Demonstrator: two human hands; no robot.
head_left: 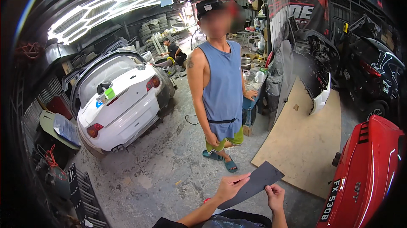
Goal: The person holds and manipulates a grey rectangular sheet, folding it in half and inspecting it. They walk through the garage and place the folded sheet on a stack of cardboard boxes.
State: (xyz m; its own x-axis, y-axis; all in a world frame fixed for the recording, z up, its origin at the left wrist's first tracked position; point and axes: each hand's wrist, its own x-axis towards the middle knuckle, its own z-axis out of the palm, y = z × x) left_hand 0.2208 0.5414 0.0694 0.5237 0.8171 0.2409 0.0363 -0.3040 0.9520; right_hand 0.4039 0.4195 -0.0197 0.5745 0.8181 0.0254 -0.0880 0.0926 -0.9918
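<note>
On my head feed, the dark sheet (256, 184) sits at five o'clock. The right hand (276, 195) pinches its edge; the left hand (231, 186) has fingers nearly straight against it, grip unclear to me. A red car (360, 177) stands toward four o'clock.

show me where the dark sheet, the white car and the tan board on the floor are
Dark sheet (256, 184): head view, middle of its flat face.
White car (122, 106): head view, its rear bodywork.
Tan board (303, 139): head view, bare part of its surface.
</note>
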